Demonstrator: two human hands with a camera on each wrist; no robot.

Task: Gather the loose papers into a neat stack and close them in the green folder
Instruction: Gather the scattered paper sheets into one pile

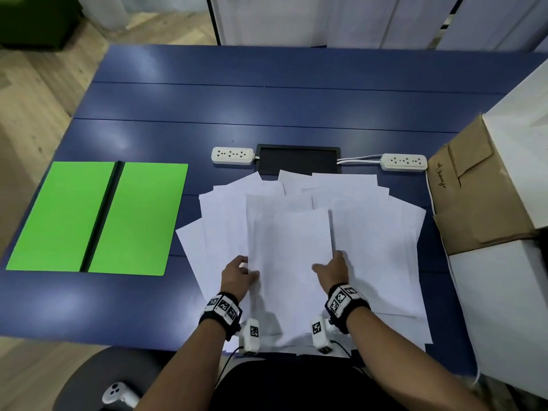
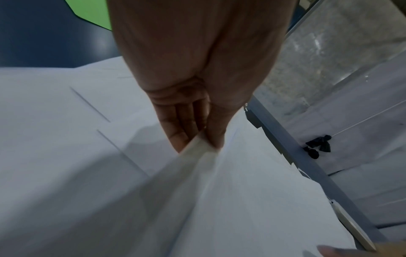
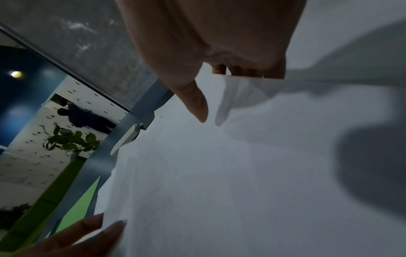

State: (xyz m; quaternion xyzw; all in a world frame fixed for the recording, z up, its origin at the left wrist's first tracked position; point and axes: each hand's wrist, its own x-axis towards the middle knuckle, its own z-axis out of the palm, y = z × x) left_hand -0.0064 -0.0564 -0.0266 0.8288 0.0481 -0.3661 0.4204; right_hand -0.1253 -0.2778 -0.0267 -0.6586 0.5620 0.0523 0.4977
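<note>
a: what are the hands doing?

b: the left hand (image 1: 237, 274) is pinching the left edge of the top sheet (image 1: 292, 262), thumb on top and fingers (image 2: 175, 121) under it (the left wrist view is showing the edge lifting between them). the right hand (image 1: 333, 269) is gripping the same sheet's right edge, thumb (image 3: 195, 100) lying over the paper and fingers tucking beneath.

a: and the loose papers (image 1: 379, 232)?

b: they are lying fanned and overlapping on the blue counter (image 1: 267, 108), right in front of the person, with the held sheet sitting on top in the middle.

a: where is the green folder (image 1: 98, 218) sitting?

b: it is lying open and flat on the counter, left of the papers and apart from them, its dark spine running down the centre.

a: anything else there?

b: two white power strips (image 1: 232, 155) are flanking a black tray (image 1: 298, 158) just beyond the papers, and cardboard boxes (image 1: 474, 188) are standing at the right edge.
</note>
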